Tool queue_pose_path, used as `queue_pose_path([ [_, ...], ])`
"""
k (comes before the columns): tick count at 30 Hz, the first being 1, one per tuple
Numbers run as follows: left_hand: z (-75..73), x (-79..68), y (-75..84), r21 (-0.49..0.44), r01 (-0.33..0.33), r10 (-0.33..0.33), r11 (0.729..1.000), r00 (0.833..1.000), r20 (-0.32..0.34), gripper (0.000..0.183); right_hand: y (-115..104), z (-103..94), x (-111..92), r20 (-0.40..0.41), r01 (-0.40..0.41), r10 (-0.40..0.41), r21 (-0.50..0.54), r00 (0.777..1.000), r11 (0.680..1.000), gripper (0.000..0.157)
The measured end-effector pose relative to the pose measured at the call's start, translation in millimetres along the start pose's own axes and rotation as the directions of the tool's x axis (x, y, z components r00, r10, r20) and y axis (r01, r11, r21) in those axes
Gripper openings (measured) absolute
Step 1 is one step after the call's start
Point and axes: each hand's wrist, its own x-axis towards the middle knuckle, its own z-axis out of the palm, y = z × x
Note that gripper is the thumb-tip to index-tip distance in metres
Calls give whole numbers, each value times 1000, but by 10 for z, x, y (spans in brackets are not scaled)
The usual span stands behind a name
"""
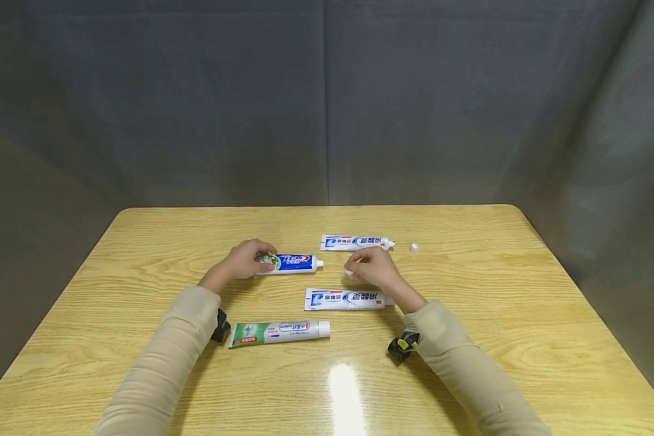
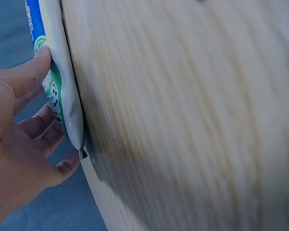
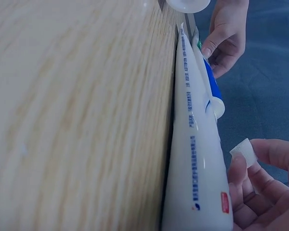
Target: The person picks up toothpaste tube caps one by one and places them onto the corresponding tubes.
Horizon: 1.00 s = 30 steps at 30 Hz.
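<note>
My left hand (image 1: 246, 259) grips the tail end of a blue and green toothpaste tube (image 1: 297, 263), which lies on the table with its bare white nozzle pointing right. In the left wrist view, the thumb lies on one side of this tube (image 2: 58, 91) and fingers on the other. Just right of the nozzle, my right hand (image 1: 375, 266) pinches a small white cap (image 3: 244, 153) between thumb and fingertips. Nearest that hand lies a white toothpaste tube (image 1: 343, 299); its nozzle end is partly hidden by the right wrist.
Another white toothpaste tube (image 1: 354, 243) lies uncapped at the back, with a loose white cap (image 1: 413, 247) to its right. In front lies a green and white toothpaste tube (image 1: 280, 333) with its cap on. All rest on the wooden table (image 1: 523, 315), before a grey curtain (image 1: 414, 109).
</note>
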Motion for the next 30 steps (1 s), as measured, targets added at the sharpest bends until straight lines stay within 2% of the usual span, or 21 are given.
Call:
queue_pose_path([
  [6, -3, -20, 11, 24, 13, -13, 1000, 1000, -6, 34, 8, -2, -13, 3, -1, 1, 7, 1000, 1000, 13],
  [14, -6, -26, 36, -110, -2, 6, 994, 999, 39, 23, 34, -11, -41, 15, 20, -21, 50, 1000, 999, 14],
  [18, -12, -37, 40, -121, 1, 5, 993, 999, 54, 23, 29, -11, -47, 17, 15, -15, 40, 1000, 999, 13],
  [25, -6, -56, 3, -141, -22, 29, 990, 999, 45, 24, 21, -13, -60, 8, -12, 12, 24, 1000, 1000, 11],
  [30, -14, -83, 15, -150, -30, 37, 988, 998, 42, 25, 23, -33, -76, 11, -4, 4, 27, 1000, 1000, 12],
])
